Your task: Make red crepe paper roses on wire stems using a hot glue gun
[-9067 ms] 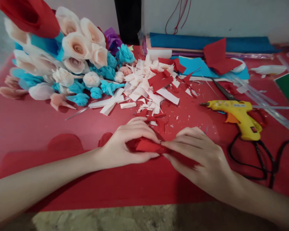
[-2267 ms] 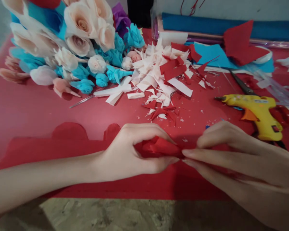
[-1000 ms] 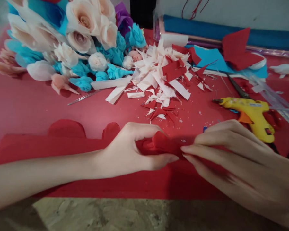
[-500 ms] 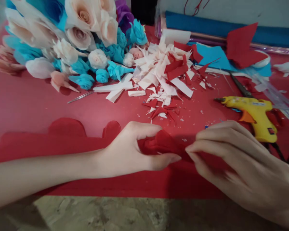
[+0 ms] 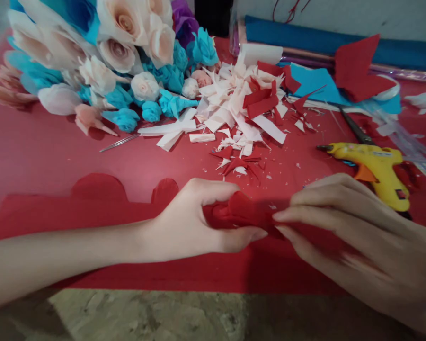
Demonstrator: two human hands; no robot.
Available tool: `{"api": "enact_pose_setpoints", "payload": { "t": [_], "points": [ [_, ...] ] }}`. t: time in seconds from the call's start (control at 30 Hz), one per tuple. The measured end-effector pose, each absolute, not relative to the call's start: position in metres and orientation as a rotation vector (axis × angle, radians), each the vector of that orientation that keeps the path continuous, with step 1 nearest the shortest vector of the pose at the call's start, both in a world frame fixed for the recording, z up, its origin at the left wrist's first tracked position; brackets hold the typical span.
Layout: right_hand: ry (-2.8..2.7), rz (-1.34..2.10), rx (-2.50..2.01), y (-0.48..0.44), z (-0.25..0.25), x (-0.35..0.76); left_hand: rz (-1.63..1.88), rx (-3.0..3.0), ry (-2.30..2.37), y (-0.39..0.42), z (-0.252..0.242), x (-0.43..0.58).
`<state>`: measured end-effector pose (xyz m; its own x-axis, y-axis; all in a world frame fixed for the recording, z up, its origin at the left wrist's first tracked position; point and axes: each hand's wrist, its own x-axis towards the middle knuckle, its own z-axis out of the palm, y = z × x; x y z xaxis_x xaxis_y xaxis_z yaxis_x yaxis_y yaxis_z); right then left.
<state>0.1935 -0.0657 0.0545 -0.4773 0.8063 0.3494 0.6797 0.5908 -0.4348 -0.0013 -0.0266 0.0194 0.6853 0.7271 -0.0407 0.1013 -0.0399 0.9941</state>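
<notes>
A small rolled red crepe paper flower sits in my left hand, its thumb and fingers curled around it. My right hand is at the flower's right end, thumb and fingertips pinched around it with a narrow gap showing. That end blends into the red surface, so its shape is unclear. Beneath my left forearm lies red crepe paper. Two rounded red petals, a wide one and a smaller one, lie beyond that forearm.
A yellow glue gun lies at right beside dark-handled scissors. White and red paper scraps are heaped mid-table. Paper flowers crowd the back left, near thin metal wires. The red table's front edge is close.
My right hand has shifted slightly, its thumb and fingertips parting a little at the flower's end. My left hand keeps the flower in the same place.
</notes>
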Motion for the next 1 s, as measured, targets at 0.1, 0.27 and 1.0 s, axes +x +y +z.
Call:
{"api": "enact_pose_setpoints", "payload": {
  "t": [0.1,0.27,1.0],
  "points": [
    [-2.363,0.321,-1.167,-0.066,0.058,0.194,0.586,1.573,0.702,-0.027,0.02,-0.001],
    [-2.326,0.167,-1.154,-0.067,0.052,0.189,0.585,1.599,0.682,-0.026,0.022,0.0],
    [-2.353,0.3,-1.169,-0.063,0.06,0.191,0.551,1.612,0.739,-0.026,0.021,-0.001]
  ]
}}
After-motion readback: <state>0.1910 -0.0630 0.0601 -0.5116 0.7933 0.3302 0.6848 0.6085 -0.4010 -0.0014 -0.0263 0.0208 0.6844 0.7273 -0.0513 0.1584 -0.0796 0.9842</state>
